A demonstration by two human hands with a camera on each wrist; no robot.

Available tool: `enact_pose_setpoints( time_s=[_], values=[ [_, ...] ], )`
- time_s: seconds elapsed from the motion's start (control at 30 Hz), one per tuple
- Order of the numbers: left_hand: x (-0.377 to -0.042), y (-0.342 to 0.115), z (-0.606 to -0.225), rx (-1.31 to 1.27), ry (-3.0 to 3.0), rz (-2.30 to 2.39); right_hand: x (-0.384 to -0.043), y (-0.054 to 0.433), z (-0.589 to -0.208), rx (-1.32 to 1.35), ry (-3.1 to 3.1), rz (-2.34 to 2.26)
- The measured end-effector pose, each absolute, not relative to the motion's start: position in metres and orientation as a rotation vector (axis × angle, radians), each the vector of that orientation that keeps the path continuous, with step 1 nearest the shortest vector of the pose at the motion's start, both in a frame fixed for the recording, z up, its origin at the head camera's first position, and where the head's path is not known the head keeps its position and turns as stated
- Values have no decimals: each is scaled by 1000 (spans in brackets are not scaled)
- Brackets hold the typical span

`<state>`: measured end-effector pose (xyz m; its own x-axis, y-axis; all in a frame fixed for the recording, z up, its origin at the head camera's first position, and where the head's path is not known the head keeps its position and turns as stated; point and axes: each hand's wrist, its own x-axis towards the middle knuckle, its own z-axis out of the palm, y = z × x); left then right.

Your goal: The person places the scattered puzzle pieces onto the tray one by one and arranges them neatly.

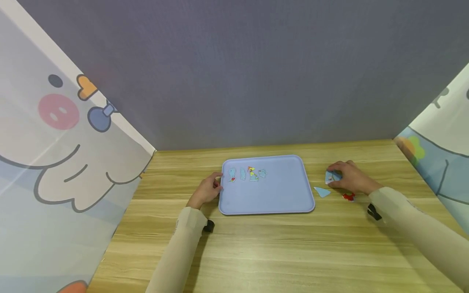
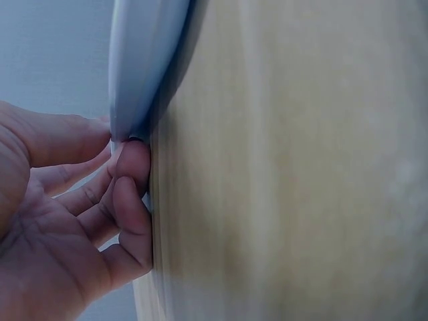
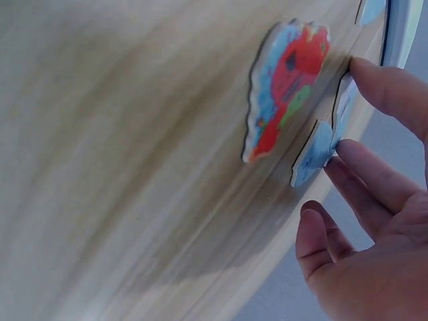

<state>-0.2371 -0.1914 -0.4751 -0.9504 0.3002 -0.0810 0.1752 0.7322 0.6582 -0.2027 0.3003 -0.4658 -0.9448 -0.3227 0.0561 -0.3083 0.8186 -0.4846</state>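
A pale blue-lilac tray [image 1: 278,195] lies on the wooden table, with several small light-blue puzzle pieces [image 1: 253,175] in a row near its back left. My left hand [image 1: 207,190] grips the tray's left edge; in the left wrist view the thumb lies against the rim [image 2: 144,67] with curled fingers below. Right of the tray, my right hand [image 1: 352,178] pinches a light-blue puzzle piece [image 3: 343,107] between thumb and fingertips, at table level. Beside that piece lies another blue piece [image 3: 312,157], partly hidden from the head view. A red-patterned piece [image 3: 289,90] lies close by.
A light-blue triangular piece [image 1: 322,192] lies between the tray and the right hand. Behind the table [image 1: 264,248] rises a grey panel [image 1: 256,81]. Cartoon-printed walls [image 1: 66,162] stand at both sides. Dark straps [image 1: 374,212] show at the wrists.
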Motion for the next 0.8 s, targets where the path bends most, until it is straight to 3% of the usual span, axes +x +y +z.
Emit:
enact_pose_setpoints(
  time_s=[0.8],
  values=[
    [-236,-192,-477,399,2752,1027,-209,285,-453,-449,3082,-909]
  ],
)
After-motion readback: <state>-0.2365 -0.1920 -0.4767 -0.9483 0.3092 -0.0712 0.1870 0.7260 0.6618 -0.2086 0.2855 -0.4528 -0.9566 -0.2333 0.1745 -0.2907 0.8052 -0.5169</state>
